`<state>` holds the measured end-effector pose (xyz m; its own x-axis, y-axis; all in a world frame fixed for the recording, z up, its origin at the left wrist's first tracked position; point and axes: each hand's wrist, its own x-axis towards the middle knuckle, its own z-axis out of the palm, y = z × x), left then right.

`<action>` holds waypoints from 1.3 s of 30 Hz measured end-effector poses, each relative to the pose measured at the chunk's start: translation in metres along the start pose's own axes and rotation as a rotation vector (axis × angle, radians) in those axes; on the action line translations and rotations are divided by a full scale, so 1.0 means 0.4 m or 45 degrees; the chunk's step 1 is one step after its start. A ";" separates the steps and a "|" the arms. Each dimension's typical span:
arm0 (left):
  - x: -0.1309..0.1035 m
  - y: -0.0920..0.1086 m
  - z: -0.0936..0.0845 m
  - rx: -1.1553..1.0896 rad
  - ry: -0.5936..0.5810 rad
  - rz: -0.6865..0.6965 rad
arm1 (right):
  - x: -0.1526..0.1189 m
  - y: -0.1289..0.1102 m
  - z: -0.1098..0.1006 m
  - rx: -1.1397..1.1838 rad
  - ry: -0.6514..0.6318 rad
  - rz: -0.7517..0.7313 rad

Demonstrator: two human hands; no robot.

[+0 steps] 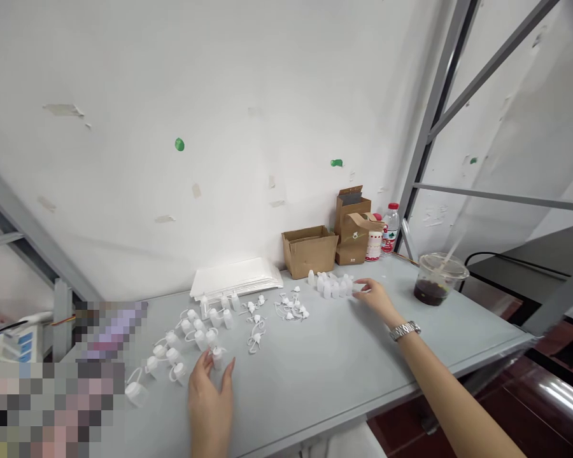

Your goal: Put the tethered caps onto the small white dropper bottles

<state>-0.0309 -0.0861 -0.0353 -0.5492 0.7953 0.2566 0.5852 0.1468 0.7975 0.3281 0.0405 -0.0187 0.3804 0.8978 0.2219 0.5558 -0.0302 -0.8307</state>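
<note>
My left hand [211,397] is at the front of the table, thumb and fingers apart around a small white dropper bottle [218,359] with a looped cap. The bottle stands upright, and the thumb looks clear of it. To the left and behind stand several similar capped bottles [199,338]. My right hand [378,301] reaches to the right edge of a cluster of small translucent bottles [335,289]. Its thumb and index finger are apart, their tips beside the nearest bottle. Between the two groups lie loose white caps with looped straps [256,340] and another cap pile [291,312].
Behind the caps lie a stack of white sheets [239,277], an open cardboard box [310,253] and a brown paper bag [352,235]. A water bottle [390,232] stands farther right. Near the right edge is a plastic bowl of dark liquid [432,289]. A pixelated area covers the left.
</note>
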 end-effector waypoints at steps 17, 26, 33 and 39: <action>0.026 0.006 -0.004 0.464 -0.002 0.256 | 0.033 0.025 0.034 -0.152 -0.070 -0.072; -0.040 -0.057 -0.132 0.292 0.057 -0.027 | -0.043 0.003 -0.025 -0.181 0.062 -0.103; 0.019 -0.134 -0.198 0.387 0.200 -0.087 | -0.261 -0.057 0.032 0.095 -0.166 -0.077; 0.060 -0.136 -0.155 0.348 0.246 -0.014 | -0.400 -0.115 0.115 0.193 -0.264 -0.049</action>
<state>-0.1129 -0.1114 -0.0385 -0.6437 0.6706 0.3687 0.7030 0.3277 0.6312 0.2077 -0.0816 -0.0392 0.1927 0.9684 0.1583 0.4438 0.0579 -0.8943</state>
